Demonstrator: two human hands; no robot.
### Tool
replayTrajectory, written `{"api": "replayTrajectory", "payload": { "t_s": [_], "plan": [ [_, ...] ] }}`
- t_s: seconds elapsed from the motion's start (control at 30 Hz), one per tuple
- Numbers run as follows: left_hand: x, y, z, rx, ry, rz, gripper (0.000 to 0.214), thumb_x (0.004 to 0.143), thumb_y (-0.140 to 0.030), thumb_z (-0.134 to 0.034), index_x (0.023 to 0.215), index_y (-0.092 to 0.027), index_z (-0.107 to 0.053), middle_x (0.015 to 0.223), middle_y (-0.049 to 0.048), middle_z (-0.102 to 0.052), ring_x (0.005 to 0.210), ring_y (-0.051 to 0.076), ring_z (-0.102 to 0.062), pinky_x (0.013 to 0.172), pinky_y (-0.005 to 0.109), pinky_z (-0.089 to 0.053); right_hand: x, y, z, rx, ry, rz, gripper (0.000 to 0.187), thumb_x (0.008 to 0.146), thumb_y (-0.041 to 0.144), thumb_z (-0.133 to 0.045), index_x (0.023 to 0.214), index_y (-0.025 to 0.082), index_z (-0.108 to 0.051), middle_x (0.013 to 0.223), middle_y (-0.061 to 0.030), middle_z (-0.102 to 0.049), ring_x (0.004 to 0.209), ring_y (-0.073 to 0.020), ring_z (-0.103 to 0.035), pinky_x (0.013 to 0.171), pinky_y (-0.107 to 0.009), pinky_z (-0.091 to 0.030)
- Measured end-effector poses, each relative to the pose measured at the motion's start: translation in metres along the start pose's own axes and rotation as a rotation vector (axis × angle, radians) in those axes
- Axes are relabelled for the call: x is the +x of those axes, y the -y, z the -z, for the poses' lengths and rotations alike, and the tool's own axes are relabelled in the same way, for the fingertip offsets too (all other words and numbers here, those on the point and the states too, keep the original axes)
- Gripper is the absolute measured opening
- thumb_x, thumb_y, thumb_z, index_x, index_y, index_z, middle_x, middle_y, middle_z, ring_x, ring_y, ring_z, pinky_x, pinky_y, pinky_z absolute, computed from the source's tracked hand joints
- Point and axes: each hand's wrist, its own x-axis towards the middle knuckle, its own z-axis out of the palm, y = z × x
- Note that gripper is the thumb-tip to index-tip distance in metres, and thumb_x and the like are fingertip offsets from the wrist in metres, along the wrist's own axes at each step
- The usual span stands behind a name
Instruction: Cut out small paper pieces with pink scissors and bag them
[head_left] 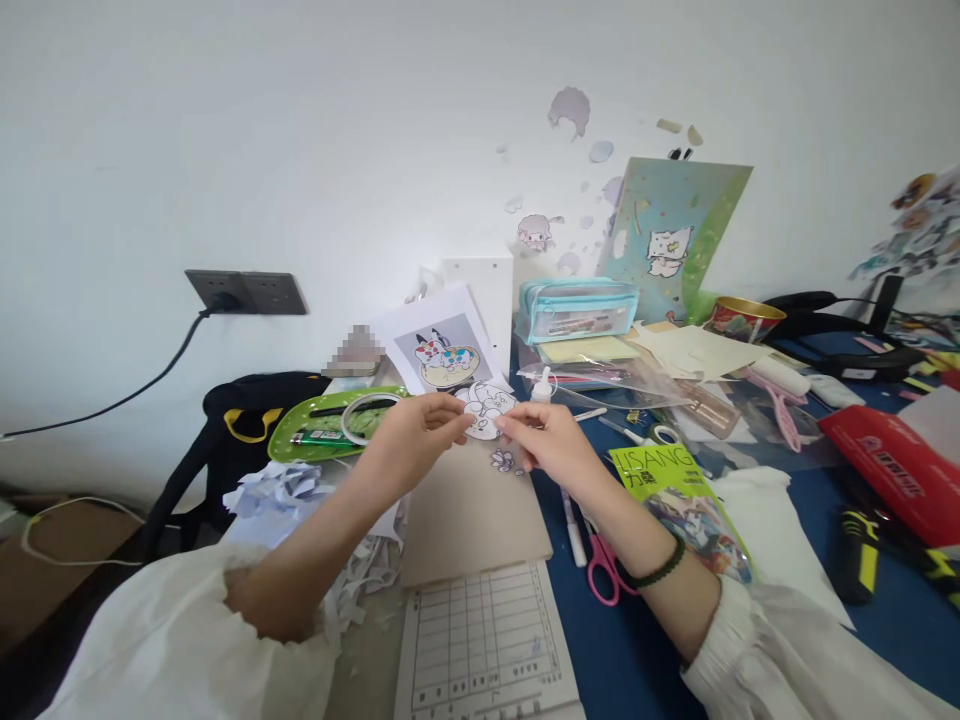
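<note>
Between both hands is a white paper cutout (486, 408) with black outlines of a cartoon drawing. My left hand (427, 432) pinches its left edge, and my right hand (538, 432) pinches its right edge. Below them lies a beige board (472, 510), with a small flower-like paper cutout (502, 460) near its upper right corner. Behind the cutout, a sheet with a coloured cartoon print (442, 350) leans upright. A white glue bottle (541, 385) stands just behind my right hand. Pink-handled scissors (606, 570) lie under my right forearm, beside a white pen (574, 535).
A green tray (300, 425) holding a tape roll (360, 418) and paper scraps (274, 495) are on the left. A printed form (480, 640) lies in front. To the right are a green LISANG packet (686, 500), a red pouch (896, 470) and a yellow-black cutter (857, 555). A blue pencil case (577, 310) sits behind.
</note>
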Motion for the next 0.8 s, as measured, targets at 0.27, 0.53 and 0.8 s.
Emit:
{"api": "replayTrajectory", "payload": {
  "t_s": [0.27,0.53,0.8],
  "plan": [
    [-0.009,0.010,-0.027,0.302,0.093,-0.340,0.019,0.085,-0.022,-0.051,0.097,-0.021,-0.066,0.102,0.0062,-0.069,0.099,0.024,-0.061,0.090,0.039,-0.046,0.014,-0.023,0.001,-0.172,-0.170,-0.161,0.030,0.094,0.039,-0.050,0.086,0.013,-0.062,0.071,0.0017,-0.062,0.054,-0.0096,-0.058,0.052,-0.024,-0.050],
    [-0.012,0.017,-0.040,0.400,0.208,-0.476,0.031,0.088,-0.011,-0.042,0.105,-0.020,-0.067,0.114,0.0068,-0.067,0.107,0.021,-0.059,0.097,0.039,-0.046,0.000,-0.010,0.014,-0.461,-0.021,0.061,0.022,0.092,0.032,-0.055,0.084,0.014,-0.064,0.078,-0.0005,-0.067,0.070,-0.0140,-0.064,0.071,-0.034,-0.053],
    [-0.011,0.019,-0.040,0.414,0.118,-0.425,0.032,0.083,-0.008,-0.044,0.102,-0.019,-0.066,0.107,0.0061,-0.070,0.100,0.021,-0.063,0.093,0.035,-0.048,-0.003,-0.010,0.025,-0.599,0.126,0.288,0.012,0.093,0.020,-0.055,0.094,0.013,-0.065,0.093,-0.0031,-0.069,0.084,-0.0164,-0.066,0.079,-0.037,-0.053]
  ]
}}
